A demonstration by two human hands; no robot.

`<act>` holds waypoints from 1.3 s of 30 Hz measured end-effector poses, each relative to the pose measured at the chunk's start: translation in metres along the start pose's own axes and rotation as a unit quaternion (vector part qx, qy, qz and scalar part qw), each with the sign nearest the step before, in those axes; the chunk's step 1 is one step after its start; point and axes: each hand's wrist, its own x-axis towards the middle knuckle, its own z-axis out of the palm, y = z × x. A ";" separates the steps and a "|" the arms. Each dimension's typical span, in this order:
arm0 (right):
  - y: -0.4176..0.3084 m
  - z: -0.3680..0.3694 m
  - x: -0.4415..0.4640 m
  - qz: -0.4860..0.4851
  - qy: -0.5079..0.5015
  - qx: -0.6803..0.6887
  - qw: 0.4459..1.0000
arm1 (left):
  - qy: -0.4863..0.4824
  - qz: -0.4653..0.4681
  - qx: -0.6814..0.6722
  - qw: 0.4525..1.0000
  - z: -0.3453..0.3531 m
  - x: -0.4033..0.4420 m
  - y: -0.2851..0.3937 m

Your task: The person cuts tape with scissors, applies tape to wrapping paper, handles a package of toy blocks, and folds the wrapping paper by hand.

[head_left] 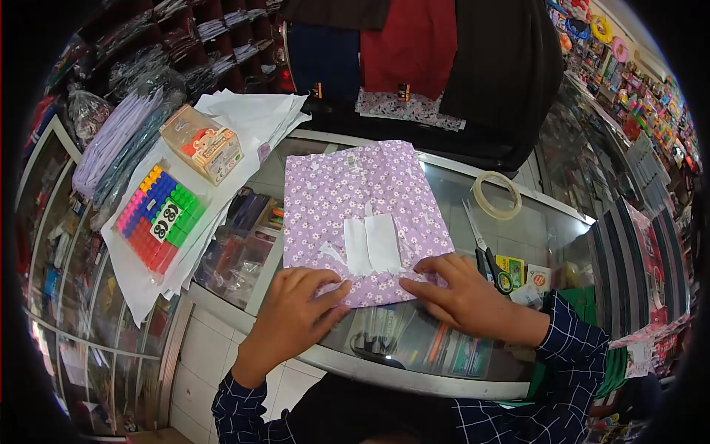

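A purple wrapping paper (pixel 355 185) with white daisies lies flat on the glass counter, folded into a packet shape. White patches with torn edges, like a white paper piece (pixel 382 240), show near its lower middle. My left hand (pixel 296 314) grips the lower left edge of the paper between thumb and fingers. On the lower right edge, my right hand (pixel 462 296) holds the paper the same way, its fingertips bent over the fold. Scissors (pixel 484 248) with dark handles lie just beyond my right hand, blades slightly apart. A roll of clear tape (pixel 496 195) rests above them.
On white sheets (pixel 140 292) at left sit a colourful block set (pixel 159 218) and a small cardboard box (pixel 201 144). The glass counter (pixel 444 362) shows stationery inside. Stacked dark books (pixel 629 259) stand at right; folded trousers (pixel 410 48) hang over the far side.
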 end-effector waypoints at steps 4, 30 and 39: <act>-0.001 0.002 0.000 0.011 0.008 0.024 1.000 | 0.003 -0.052 -0.065 0.997 0.002 -0.008 0.006; 0.000 -0.005 -0.005 0.012 -0.021 0.210 0.977 | 0.059 -0.184 -0.192 0.962 0.000 -0.035 0.048; -0.001 -0.005 -0.006 0.016 -0.038 0.216 0.976 | 0.062 -0.131 -0.140 0.979 0.018 -0.044 0.038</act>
